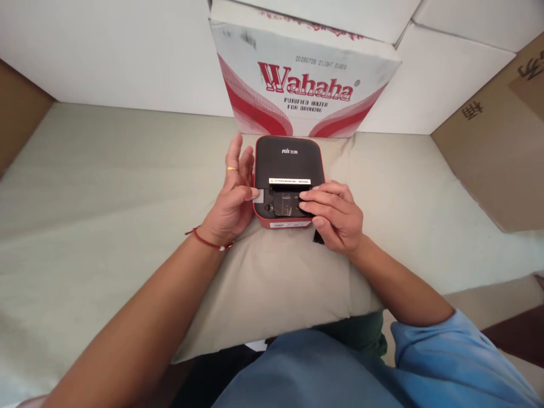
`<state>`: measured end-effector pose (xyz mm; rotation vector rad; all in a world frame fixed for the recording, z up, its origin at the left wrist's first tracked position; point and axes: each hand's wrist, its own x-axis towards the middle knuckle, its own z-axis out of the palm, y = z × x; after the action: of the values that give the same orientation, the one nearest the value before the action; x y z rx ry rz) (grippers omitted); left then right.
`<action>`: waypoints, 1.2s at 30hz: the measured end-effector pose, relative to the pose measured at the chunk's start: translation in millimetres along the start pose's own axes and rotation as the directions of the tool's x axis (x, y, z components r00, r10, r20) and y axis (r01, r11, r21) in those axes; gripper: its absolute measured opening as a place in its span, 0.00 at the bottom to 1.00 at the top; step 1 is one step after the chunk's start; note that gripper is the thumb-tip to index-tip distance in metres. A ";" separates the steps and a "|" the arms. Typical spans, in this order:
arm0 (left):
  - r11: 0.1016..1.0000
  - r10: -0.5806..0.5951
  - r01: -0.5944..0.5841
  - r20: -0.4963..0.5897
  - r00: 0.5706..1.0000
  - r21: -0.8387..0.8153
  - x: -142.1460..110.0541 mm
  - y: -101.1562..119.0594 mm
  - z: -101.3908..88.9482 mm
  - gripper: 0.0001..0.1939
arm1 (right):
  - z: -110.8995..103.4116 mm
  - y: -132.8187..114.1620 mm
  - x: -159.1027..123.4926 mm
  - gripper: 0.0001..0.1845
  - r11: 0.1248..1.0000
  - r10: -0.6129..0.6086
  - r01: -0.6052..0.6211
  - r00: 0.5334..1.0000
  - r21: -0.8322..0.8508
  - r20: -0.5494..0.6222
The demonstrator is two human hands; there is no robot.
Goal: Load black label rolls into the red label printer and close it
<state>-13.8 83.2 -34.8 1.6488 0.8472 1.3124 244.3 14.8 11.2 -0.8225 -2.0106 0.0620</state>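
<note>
A black printer (289, 163) with red sides lies on the cloth-covered surface in front of me. My left hand (236, 198) is at its left side, fingers stretched up and apart, with the thumb on a small grey tab (259, 196). At the right front corner, the fingertips of my right hand (335, 218) touch the dark recessed panel (287, 203). That hand is closed, its thumb beside a small black piece (318, 237) that shows below it; the rest of the piece is hidden. A white warning strip (289, 181) crosses the printer above the recess.
A white and red water carton (306, 79) stands right behind the printer. White boxes (140, 54) line the back, and a brown cardboard box (497, 136) stands on the right. Pale green cloth (106, 187) covers the surface, its front edge near my body.
</note>
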 end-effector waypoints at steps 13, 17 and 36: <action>0.995 0.044 -0.046 -0.021 0.999 -0.088 5.5 -19.8 9.4 0.43 | -19.2 -10.1 25.8 0.21 0.998 0.028 -0.032 0.997 0.058 0.072; 0.981 0.030 -0.034 -0.022 0.999 -0.189 7.4 -21.1 11.1 0.41 | -32.2 -6.7 68.1 0.22 0.883 0.461 -0.469 0.870 0.006 0.176; 0.940 -0.012 0.027 0.045 0.999 -0.340 13.2 -33.7 14.9 0.44 | 25.3 14.6 138.5 0.10 0.743 0.565 0.031 0.506 -0.669 0.652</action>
<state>3.6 106.0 -61.5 1.3850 0.5705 1.3223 184.8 112.2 95.0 -1.8451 -2.8315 -0.0213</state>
